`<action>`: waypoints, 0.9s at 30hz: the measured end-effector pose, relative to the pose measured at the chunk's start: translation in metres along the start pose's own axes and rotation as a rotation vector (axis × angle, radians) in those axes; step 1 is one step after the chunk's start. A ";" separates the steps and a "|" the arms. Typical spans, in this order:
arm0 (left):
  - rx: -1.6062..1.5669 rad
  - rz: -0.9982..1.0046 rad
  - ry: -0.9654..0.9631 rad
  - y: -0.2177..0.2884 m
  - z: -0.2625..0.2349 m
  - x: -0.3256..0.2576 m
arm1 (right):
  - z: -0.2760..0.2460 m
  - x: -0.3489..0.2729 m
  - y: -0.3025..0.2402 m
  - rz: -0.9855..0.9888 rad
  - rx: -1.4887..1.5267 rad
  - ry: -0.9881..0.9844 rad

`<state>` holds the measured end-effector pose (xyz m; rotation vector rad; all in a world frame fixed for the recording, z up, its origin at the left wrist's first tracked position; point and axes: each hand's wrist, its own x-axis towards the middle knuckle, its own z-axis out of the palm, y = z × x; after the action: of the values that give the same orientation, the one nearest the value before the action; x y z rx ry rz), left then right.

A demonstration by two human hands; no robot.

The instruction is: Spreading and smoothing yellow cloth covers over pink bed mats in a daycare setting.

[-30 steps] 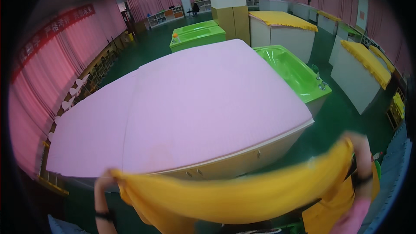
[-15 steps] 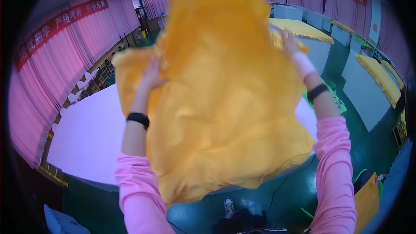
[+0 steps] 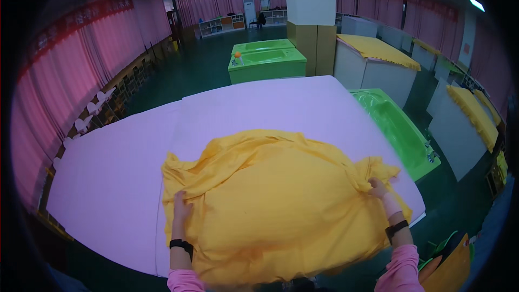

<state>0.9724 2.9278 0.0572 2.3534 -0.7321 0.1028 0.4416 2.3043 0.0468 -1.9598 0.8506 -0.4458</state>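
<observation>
A yellow fitted bed sheet (image 3: 281, 200) with gathered edges lies across the near part of a pink-topped bed (image 3: 265, 105). Its far edge is bunched into folds, and its near edge droops toward me over the bed's front. At the sheet's left side my left hand (image 3: 183, 209) is closed on the fabric, with thumb and fingers partly visible. My right hand (image 3: 378, 187) grips a gathered bunch of the same sheet at the right side. Both arms reach forward from the lower edge in pink sleeves, each with a black wristband.
Another pink-topped section (image 3: 108, 173) adjoins on the left. A green basin (image 3: 397, 130) with taps stands close on the right; more green basins (image 3: 267, 67) sit beyond, before a pillar (image 3: 310, 0). Yellow-covered beds (image 3: 378, 47) stand at the right. A yellow-orange chair (image 3: 451, 270) is at lower right.
The sheet was raised high, blocking the far view; it has come down onto the bed. Both hands have lowered and drawn closer to me, and my view has tilted up.
</observation>
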 end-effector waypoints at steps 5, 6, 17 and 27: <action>0.129 -0.230 0.234 0.009 -0.032 0.013 | -0.015 0.029 -0.098 0.075 -0.689 0.294; 0.160 -0.382 0.243 0.007 -0.035 0.022 | -0.014 0.039 -0.101 0.063 -0.685 0.295; -0.220 -0.541 -0.460 0.027 -0.084 0.140 | -0.062 0.137 -0.162 -0.024 -0.075 -0.954; -0.370 0.149 0.528 0.141 -0.158 0.335 | -0.138 0.395 -0.286 -0.713 -0.194 0.425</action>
<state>1.1977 2.7775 0.3472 1.8032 -0.5974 0.5778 0.7427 2.0322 0.3514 -2.3651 0.4216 -1.2680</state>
